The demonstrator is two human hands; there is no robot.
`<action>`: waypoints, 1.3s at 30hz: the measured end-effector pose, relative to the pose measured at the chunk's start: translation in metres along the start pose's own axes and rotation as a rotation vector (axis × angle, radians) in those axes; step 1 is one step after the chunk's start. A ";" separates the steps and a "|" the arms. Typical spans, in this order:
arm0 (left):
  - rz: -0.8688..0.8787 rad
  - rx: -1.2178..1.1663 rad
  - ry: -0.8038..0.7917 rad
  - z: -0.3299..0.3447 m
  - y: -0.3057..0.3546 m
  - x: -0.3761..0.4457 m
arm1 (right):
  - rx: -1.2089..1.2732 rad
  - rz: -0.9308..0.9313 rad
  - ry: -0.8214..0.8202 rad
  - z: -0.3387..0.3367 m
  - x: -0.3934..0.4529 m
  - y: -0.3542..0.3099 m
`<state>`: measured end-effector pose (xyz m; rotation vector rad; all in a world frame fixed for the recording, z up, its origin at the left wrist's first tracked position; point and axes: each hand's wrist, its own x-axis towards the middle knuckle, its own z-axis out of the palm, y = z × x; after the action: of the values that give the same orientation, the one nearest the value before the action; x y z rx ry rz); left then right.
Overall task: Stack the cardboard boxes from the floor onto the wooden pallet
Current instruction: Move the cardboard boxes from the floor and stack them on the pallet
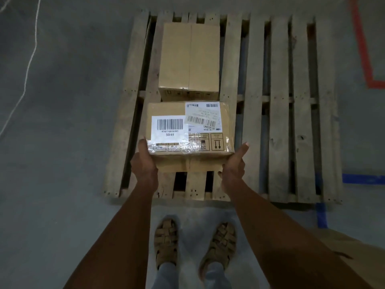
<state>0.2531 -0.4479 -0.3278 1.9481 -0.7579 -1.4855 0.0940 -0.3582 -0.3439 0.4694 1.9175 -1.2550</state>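
Note:
A cardboard box with barcode labels (pixel 188 128) is held over the near left part of the wooden pallet (pixel 279 113). My left hand (pixel 144 161) grips its near left corner, thumb up along the side. My right hand (pixel 234 163) grips its near right corner. I cannot tell whether the box touches the slats. A plain taped cardboard box (pixel 189 59) rests on the pallet just behind it, toward the far left.
Another cardboard box (pixel 358 257) shows at the bottom right on the grey floor. Blue tape (pixel 321 214) and red tape (pixel 364 59) mark the floor to the right. A white cord (pixel 31 59) runs along the left. My sandalled feet (pixel 195 243) stand before the pallet.

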 end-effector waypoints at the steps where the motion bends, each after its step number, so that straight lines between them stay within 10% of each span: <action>1: 0.005 0.013 -0.010 0.000 0.000 0.001 | 0.009 0.009 0.018 0.001 0.001 0.001; 28: -0.080 -0.061 -0.388 0.046 0.023 0.058 | -0.031 -0.108 -0.273 0.054 0.054 -0.041; 39: 0.255 0.294 -0.378 0.117 -0.005 -0.029 | -0.383 -0.352 0.525 -0.030 0.071 -0.064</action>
<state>0.1331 -0.4348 -0.3384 1.7010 -1.4044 -1.6731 -0.0057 -0.3673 -0.3543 0.2809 2.7119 -0.9910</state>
